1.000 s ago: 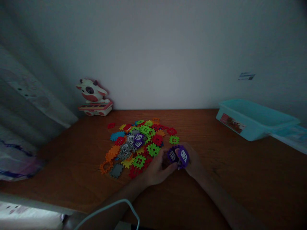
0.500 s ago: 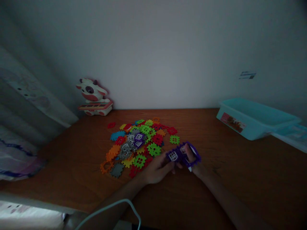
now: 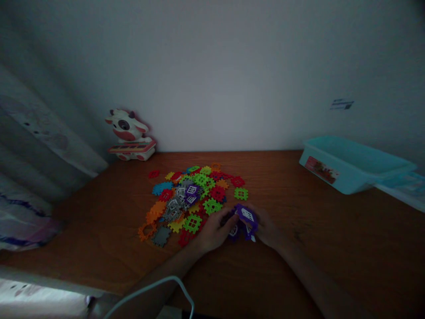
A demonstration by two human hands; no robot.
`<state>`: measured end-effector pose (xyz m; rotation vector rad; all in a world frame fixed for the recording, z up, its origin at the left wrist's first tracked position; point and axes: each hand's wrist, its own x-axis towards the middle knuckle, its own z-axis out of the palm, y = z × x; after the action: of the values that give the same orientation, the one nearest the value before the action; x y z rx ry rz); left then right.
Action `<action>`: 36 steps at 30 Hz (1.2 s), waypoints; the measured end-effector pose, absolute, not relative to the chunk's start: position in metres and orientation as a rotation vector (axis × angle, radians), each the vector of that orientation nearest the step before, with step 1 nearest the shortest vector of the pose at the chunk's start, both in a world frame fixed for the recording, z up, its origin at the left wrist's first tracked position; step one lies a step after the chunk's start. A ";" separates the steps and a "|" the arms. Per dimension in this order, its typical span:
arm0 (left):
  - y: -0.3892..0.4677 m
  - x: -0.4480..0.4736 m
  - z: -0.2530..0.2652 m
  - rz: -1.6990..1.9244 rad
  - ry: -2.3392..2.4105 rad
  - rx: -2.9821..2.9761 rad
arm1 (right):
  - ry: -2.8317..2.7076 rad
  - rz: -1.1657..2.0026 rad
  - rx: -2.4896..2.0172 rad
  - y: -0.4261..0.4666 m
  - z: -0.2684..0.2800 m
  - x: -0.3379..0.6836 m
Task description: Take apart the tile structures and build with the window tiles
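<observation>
The step in hand seems to be joining or adjusting purple tiles (image 3: 247, 215), which are held up between both hands on the near side of the pile (image 3: 181, 204), a little to its right. The left hand (image 3: 212, 230) has its grip closed on their left part, thumb over the upper edge, fingers curled out of sight beneath. The right hand (image 3: 267, 228) has its grip closed around their right side, fingers mostly behind. The light is dim and the hands cover the edges, so I cannot tell whether every tooth is seated. One tile lies tilted over another, white windows showing, and a white tip (image 3: 253, 238) juts from the lower edge.

The next move, as I judge it, calls for one grip to steady the tiles while the other lines up the teeth and presses, without twisting the joint apart. More tiles are within easy reach in the pile, and a lone green tile (image 3: 241, 193) lies just right of it on the worktop (image 3: 275, 177). The tub (image 3: 348, 181) stands well to the pile's right
</observation>
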<state>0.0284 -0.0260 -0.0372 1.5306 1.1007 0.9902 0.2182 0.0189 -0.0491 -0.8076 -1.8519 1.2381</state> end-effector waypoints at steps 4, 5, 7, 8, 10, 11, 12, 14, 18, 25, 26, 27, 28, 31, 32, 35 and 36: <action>-0.018 0.023 -0.040 1.169 1.174 1.313 | -1.785 1.226 -0.936 0.021 -0.048 0.216; -0.016 0.022 -0.041 1.195 1.200 1.269 | -1.766 1.209 -0.935 0.021 -0.048 0.216; -0.013 0.020 -0.043 1.220 1.247 1.222 | -1.754 1.168 -0.891 0.020 -0.050 0.219; -0.012 0.019 -0.044 1.229 1.267 1.219 | -1.766 1.149 -0.861 0.019 -0.050 0.220; -0.012 0.019 -0.045 1.257 1.274 1.252 | -1.831 1.103 -0.823 0.018 -0.051 0.222; -0.013 0.020 -0.046 1.268 1.258 1.281 | -1.875 1.072 -0.834 0.018 -0.052 0.222; -0.013 0.021 -0.046 1.271 1.234 1.314 | -1.915 1.031 -0.870 0.017 -0.052 0.222; -0.016 0.023 -0.046 1.248 1.207 1.394 | -1.971 0.926 -0.982 0.017 -0.053 0.219; -0.021 0.024 -0.042 1.168 1.251 1.587 | -1.994 0.794 -1.081 0.017 -0.055 0.215; -0.024 0.022 -0.037 1.149 1.303 1.885 | -2.173 0.624 -0.873 0.016 -0.052 0.215; -0.024 0.021 -0.037 1.151 1.293 1.912 | -2.205 0.581 -0.864 0.015 -0.051 0.214; -0.023 0.020 -0.038 1.148 1.280 1.927 | -2.226 0.543 -0.867 0.015 -0.051 0.213; -0.022 0.020 -0.038 1.144 1.267 1.929 | -2.238 0.511 -0.877 0.015 -0.051 0.213; -0.020 0.020 -0.039 1.136 1.261 1.886 | -2.242 0.450 -0.903 0.015 -0.050 0.212; -0.021 0.021 -0.039 1.139 1.266 1.862 | -2.241 0.440 -0.909 0.014 -0.050 0.212; -0.022 0.024 -0.036 1.164 1.290 1.772 | -2.234 0.456 -0.937 0.013 -0.048 0.210; -0.023 0.025 -0.035 1.172 1.294 1.744 | -2.227 0.467 -0.945 0.013 -0.047 0.210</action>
<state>0.0245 -0.0231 -0.0351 1.7435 1.2941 1.1717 0.2099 0.0127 -0.0471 -0.9447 -2.2273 0.4672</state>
